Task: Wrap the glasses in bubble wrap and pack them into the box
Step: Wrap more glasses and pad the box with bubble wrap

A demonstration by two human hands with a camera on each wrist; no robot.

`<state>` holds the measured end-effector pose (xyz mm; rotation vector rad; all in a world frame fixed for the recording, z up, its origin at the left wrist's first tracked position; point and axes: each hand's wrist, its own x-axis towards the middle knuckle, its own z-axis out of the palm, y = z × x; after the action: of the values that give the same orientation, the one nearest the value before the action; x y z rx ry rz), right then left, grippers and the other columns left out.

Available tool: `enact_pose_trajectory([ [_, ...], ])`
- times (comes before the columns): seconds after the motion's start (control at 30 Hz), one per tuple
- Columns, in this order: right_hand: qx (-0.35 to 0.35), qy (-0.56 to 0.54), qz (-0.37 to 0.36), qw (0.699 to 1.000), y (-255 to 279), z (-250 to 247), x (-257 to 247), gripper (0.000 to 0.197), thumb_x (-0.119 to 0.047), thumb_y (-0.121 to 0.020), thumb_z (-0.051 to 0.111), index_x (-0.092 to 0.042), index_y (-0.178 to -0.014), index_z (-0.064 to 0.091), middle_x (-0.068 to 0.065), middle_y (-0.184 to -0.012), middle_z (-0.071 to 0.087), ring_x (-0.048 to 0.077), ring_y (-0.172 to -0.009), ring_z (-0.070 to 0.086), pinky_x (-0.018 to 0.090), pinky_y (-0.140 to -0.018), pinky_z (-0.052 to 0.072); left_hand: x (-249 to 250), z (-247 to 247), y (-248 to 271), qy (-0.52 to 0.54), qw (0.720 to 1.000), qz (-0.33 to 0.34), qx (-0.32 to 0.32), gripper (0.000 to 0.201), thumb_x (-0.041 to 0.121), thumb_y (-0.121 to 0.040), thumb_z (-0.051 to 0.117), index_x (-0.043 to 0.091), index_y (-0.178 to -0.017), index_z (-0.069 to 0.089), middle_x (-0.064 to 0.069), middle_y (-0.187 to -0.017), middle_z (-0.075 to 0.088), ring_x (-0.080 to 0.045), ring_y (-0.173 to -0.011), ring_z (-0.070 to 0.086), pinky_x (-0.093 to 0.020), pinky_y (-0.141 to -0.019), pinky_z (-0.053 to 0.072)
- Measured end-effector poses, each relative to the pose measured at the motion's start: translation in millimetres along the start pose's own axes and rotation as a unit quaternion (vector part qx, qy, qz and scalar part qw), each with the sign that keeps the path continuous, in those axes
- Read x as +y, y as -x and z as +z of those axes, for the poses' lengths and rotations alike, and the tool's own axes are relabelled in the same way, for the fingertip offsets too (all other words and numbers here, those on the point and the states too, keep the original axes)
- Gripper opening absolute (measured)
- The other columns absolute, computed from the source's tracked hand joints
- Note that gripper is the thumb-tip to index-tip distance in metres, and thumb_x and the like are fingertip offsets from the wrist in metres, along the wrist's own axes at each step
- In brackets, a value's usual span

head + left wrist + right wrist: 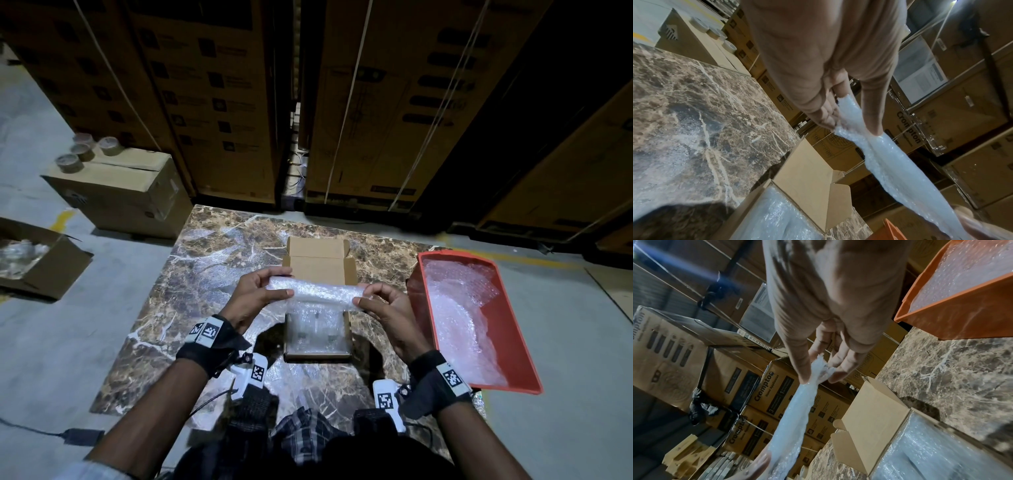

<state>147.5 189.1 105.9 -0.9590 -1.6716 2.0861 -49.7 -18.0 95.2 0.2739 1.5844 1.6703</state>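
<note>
A small open cardboard box (pixel 346 320) stands in the middle of the marble table, its lid flap raised at the far side. Bubble-wrapped glasses (pixel 315 330) lie inside it. Both hands hold a folded sheet of bubble wrap (pixel 318 291) stretched level above the box. My left hand (pixel 260 291) pinches its left end (pixel 846 113) between thumb and fingers. My right hand (pixel 380 301) pinches the right end (pixel 820 369). The wrist views show the sheet (pixel 892 164) running from one hand to the other over the box (pixel 875 421).
A red plastic bin (pixel 527 349) with loose bubble wrap sits on the table to the right of the box. The marble table (pixel 212 274) ends at a concrete floor. Cardboard cartons stand beyond it, one (pixel 120 192) with tape rolls on top.
</note>
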Motion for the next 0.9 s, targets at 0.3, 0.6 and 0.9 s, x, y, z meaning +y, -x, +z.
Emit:
enact_pose_trajectory([
  [0.3,-0.002,0.01,0.027,1.0,-0.1,-1.4,5.2,0.033,-0.002,-0.079,0.084,-0.009,-0.109,0.072,0.013,-0.107,0.075,0.029,-0.106,0.069,0.036,-0.092,0.059,1.5,1.1,3.4,0.005,0.999,-0.019,0.028,0.032,-0.012,-0.073,0.079,0.003,-0.1,0.074,-0.01,-0.087,0.076,-0.027,-0.088,0.069,-0.028,-0.083,0.058],
  [0.6,0.003,-0.028,0.037,0.999,2.8,0.6,1.5,0.025,-0.005,-0.091,0.073,-0.005,-0.114,0.064,0.021,-0.099,0.076,0.028,-0.087,0.074,0.029,-0.074,0.062,5.6,4.0,8.6,-0.001,0.999,-0.053,-0.005,0.022,-0.007,-0.079,0.078,0.008,-0.092,0.067,-0.016,-0.091,0.075,-0.019,-0.071,0.069,-0.023,-0.06,0.055],
  [0.9,-0.003,-0.05,0.039,0.998,-3.8,-4.1,15.1,0.025,0.006,-0.097,0.061,-0.007,-0.116,0.071,0.02,-0.103,0.076,0.024,-0.087,0.074,0.025,-0.075,0.061,-0.5,2.6,5.5,0.02,0.998,-0.065,-0.003,0.024,-0.015,-0.084,0.067,0.0,-0.102,0.07,-0.013,-0.09,0.074,-0.017,-0.066,0.068,-0.021,-0.06,0.052],
])
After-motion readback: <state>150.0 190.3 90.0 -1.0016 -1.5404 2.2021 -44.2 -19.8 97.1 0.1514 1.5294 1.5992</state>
